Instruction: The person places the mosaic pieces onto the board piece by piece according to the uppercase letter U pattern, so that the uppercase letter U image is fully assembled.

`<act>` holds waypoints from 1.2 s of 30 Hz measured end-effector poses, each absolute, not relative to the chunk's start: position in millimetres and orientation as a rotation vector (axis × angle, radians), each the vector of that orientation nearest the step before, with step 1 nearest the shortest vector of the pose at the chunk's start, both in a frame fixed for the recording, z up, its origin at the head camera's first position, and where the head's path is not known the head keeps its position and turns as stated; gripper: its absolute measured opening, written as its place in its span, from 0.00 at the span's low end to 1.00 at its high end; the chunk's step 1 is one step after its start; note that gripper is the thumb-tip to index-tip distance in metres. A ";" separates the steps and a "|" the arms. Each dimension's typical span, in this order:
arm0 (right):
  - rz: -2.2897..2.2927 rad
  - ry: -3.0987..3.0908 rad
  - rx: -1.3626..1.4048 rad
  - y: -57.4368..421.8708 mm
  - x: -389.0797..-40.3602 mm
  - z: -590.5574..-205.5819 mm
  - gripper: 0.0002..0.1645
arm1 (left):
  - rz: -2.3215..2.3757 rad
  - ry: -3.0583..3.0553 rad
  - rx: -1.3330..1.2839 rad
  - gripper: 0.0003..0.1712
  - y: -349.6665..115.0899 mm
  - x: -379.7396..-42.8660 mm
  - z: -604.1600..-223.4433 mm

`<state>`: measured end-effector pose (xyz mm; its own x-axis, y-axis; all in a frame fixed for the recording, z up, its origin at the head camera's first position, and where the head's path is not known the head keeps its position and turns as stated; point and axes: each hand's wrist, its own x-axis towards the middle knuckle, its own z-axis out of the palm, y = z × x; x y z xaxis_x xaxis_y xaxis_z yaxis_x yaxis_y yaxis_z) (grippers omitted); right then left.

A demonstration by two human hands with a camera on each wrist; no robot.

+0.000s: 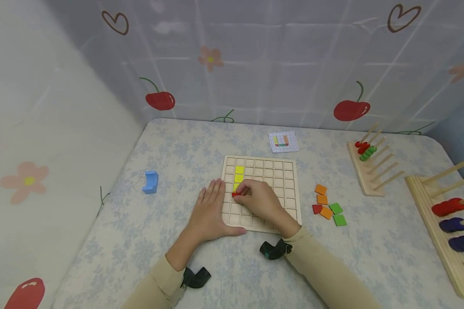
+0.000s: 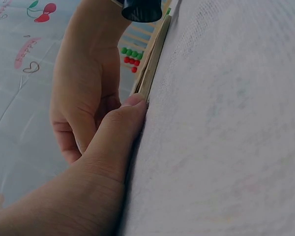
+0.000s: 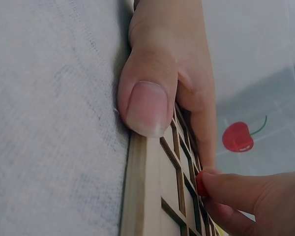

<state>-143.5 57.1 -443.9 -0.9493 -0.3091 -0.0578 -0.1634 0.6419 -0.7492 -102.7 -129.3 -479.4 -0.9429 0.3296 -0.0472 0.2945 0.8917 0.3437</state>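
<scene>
A wooden grid board [image 1: 272, 189] lies on the table, with a column of yellow square tiles [image 1: 238, 178] in its left part. Along the board's left edge rests my left hand [image 1: 209, 212], fingers straight. Its thumb touches the near edge, as the right wrist view also shows. Over the board, my right hand [image 1: 261, 199] pinches a red tile [image 1: 236, 194] between thumb and fingertips, just below the yellow column. In the right wrist view the red tile [image 3: 201, 184] is at the grid's surface; whether it sits inside a cell I cannot tell.
Orange tiles [image 1: 322, 199], green tiles [image 1: 339, 220] and a red one [image 1: 317, 209] lie right of the board. Behind it is a pattern card [image 1: 284, 142]. A blue block [image 1: 151, 182] stands at left. Two wooden bead racks [image 1: 365, 171] stand at right.
</scene>
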 end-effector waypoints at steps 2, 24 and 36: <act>-1.193 2.683 -0.399 57.5 -143.3 -444.1 0.05 | 0.513 2.955 0.488 0.84 -129.3 -102.9 -479.6; -1.131 2.769 -0.501 63.2 -142.4 -447.0 0.05 | 0.494 2.954 0.483 0.84 -129.1 -104.0 -479.2; -1.117 2.741 -0.547 69.6 -141.0 -449.6 0.07 | 0.504 2.943 0.478 0.84 -128.8 -102.1 -477.6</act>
<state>-141.0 69.6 -449.6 -0.9256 -0.3781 0.0148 -0.2807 0.6598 -0.6970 -102.1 -128.8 -477.6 -0.9433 0.3262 -0.0612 0.2872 0.8948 0.3419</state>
